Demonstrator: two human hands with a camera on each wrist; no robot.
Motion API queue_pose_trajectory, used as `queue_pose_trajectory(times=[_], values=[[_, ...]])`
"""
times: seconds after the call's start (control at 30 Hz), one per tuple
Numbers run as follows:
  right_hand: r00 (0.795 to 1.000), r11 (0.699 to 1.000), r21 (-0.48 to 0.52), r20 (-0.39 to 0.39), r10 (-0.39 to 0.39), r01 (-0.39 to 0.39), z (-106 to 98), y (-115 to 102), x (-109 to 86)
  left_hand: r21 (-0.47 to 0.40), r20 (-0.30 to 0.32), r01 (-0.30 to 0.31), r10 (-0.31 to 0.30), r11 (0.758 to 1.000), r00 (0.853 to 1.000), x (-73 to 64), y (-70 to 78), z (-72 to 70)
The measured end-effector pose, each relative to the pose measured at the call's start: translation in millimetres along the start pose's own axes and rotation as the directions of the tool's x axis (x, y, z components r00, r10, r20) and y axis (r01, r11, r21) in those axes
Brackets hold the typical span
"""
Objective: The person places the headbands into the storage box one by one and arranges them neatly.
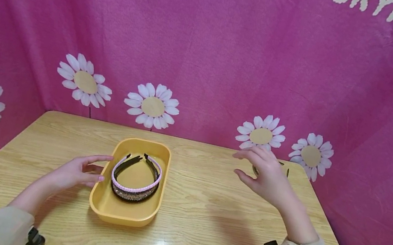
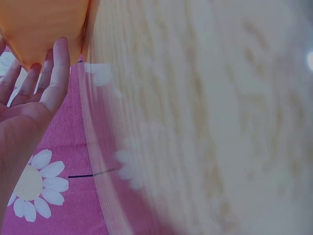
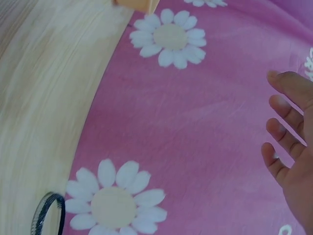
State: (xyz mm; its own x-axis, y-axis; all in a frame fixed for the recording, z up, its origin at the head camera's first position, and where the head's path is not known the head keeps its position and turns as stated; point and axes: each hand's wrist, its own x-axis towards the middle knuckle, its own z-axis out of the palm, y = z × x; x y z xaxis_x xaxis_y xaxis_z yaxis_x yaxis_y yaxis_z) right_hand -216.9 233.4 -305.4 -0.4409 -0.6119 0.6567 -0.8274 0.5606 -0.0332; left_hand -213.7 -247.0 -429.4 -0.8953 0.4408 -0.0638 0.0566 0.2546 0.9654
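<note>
A yellow plastic tray (image 1: 122,218) holds a pink braided headband (image 1: 130,189) lying over a dark headband with brown glitter (image 1: 134,196). My left hand (image 1: 71,173) is at the tray's left side, with its fingertips at the wall. In the left wrist view, the loosely extended fingers (image 2: 59,68) reach the tray's orange-looking wall (image 2: 44,29). Raised over the back right of the table, my right hand (image 1: 269,176) holds nothing, its fingers spread. Behind it lies another dark headband (image 1: 255,171), mostly hidden; the right wrist view shows part of its black band (image 3: 62,213).
The wooden table (image 1: 200,192) has rounded back corners. A pink cloth (image 1: 207,55) with white daisies hangs behind it and along both sides. Light glares off the table's front.
</note>
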Motion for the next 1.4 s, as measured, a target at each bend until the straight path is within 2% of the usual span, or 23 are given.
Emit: queue_pose_trajectory(times=[0.27,0.6,0.77,0.93,1.13,1.4], values=[[0.996,0.997,-0.010,-0.041,0.075,-0.075,-5.8,19.1,-21.7,0.015,0.002,-0.003,0.003,1.000,1.000,-0.1,-0.5,-0.4],[0.984,0.980,-0.094,-0.066,0.168,-0.174,-3.2,46.7,-51.0,0.010,0.004,-0.010,0.010,1.000,1.000,-0.4,-1.0,-0.5],[0.966,0.955,-0.154,-0.093,0.243,-0.255,2.7,58.4,-64.4,0.000,0.008,-0.016,0.016,1.000,1.000,0.1,-0.7,-0.3],[0.949,0.935,-0.172,-0.109,0.295,-0.310,11.2,69.6,-75.3,-0.006,0.008,-0.014,0.014,1.000,1.000,-0.1,-0.2,0.2],[0.929,0.918,-0.149,-0.096,0.358,-0.369,21.0,80.0,-85.3,-0.005,0.006,-0.012,0.012,1.000,1.000,-0.4,0.5,1.0],[0.888,0.870,-0.177,-0.072,0.455,-0.460,32.7,91.8,-98.9,-0.001,-0.001,-0.005,0.005,1.000,1.000,-0.7,1.7,1.4]])
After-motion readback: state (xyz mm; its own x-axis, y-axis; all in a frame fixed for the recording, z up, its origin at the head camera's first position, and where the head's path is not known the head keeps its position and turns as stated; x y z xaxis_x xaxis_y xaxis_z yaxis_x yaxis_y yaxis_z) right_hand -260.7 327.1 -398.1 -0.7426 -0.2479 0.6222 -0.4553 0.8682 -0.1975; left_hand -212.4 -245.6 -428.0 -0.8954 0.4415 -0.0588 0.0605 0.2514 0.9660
